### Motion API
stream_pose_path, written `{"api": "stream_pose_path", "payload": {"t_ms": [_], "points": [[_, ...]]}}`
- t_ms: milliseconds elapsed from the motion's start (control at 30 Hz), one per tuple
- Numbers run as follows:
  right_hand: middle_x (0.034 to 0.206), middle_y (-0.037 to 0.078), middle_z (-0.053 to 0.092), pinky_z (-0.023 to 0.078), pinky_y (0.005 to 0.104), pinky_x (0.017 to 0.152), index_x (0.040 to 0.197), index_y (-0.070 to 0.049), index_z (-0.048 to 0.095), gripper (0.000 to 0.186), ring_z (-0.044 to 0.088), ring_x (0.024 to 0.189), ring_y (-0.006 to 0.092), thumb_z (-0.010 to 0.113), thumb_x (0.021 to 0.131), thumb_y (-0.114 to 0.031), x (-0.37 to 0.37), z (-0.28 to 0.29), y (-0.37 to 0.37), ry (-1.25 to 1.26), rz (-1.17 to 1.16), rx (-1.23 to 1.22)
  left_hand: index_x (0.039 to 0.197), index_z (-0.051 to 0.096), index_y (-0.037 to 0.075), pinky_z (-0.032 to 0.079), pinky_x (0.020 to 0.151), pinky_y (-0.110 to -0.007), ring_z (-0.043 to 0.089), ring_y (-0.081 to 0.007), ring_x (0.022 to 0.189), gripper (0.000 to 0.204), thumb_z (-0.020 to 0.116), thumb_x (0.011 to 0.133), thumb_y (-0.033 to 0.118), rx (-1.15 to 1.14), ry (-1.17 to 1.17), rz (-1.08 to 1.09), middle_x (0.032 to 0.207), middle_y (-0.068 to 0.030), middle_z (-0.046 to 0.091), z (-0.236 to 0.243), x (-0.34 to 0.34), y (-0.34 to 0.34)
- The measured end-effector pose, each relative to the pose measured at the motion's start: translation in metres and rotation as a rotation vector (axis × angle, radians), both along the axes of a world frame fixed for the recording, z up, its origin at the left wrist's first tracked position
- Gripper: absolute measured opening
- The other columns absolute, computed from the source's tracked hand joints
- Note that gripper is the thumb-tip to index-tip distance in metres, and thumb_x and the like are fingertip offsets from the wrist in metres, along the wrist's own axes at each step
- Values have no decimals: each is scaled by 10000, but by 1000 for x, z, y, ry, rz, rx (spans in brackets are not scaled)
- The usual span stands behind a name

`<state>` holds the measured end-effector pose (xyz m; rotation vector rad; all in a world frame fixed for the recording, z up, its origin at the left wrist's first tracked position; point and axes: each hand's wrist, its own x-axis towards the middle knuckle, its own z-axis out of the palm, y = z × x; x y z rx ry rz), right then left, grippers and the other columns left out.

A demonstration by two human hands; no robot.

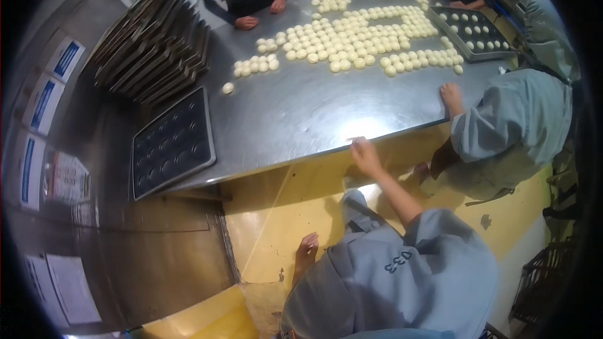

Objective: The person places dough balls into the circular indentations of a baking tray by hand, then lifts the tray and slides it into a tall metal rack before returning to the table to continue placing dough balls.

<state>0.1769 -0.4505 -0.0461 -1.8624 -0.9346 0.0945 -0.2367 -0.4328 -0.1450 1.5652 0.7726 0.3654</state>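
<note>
My right hand (367, 157) is at the near edge of a steel table (301, 119), fingers curled together, with nothing seen in them. Low at my side, off the table, hangs my left hand (306, 248), its fingers loosely curled in and nothing visible in it. Many round, pale dough balls (352, 41) lie in rows across the far half of the table. A single dough ball (228, 88) sits apart at the left. Bare steel lies between my right hand and the dough.
An empty dark tray with round hollows (173, 144) rests at the table's left end, below a leaning stack of trays (154, 44). Another tray (471, 54), at the far right, holds dough balls. Co-workers' hands (451, 97) rest around the table. Dark crates (543, 276) stand at the lower right.
</note>
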Motion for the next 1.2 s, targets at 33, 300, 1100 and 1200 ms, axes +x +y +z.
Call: {"api": "stream_pose_path", "payload": {"t_ms": [33,300,1100,1200], "points": [[988,146,620,538,398,787,1178,-89,681,272,630,841,269,570,935,-41,40,-7,22,81,-2,122,1324,591,33,501,989,-345,629,-203,1171,344,619,1025,201,33,24,-38,1274,-136,662,28,30,17],[1111,109,593,546,436,780,1207,-266,697,320,600,956,309,689,894,-204,240,34,162,-613,-14,-155,1296,600,37,486,1009,-383,636,-317,1159,343,642,964,113,317,172,-140,1250,-165,654,173,225,137],[1277,248,515,360,588,991,1220,-31,589,653,429,1210,481,783,709,-388,170,16,157,-266,207,-646,1170,675,74,359,1115,-522,501,-352,1306,435,788,826,316,980,542,340,1198,-201,665,118,252,391],[1266,225,556,398,529,1042,1247,-38,598,593,511,1184,403,774,740,-290,116,16,245,-203,95,-392,1156,679,89,390,1115,-506,542,-323,1278,404,781,812,273,755,266,258,1172,-148,681,78,320,361]]}}
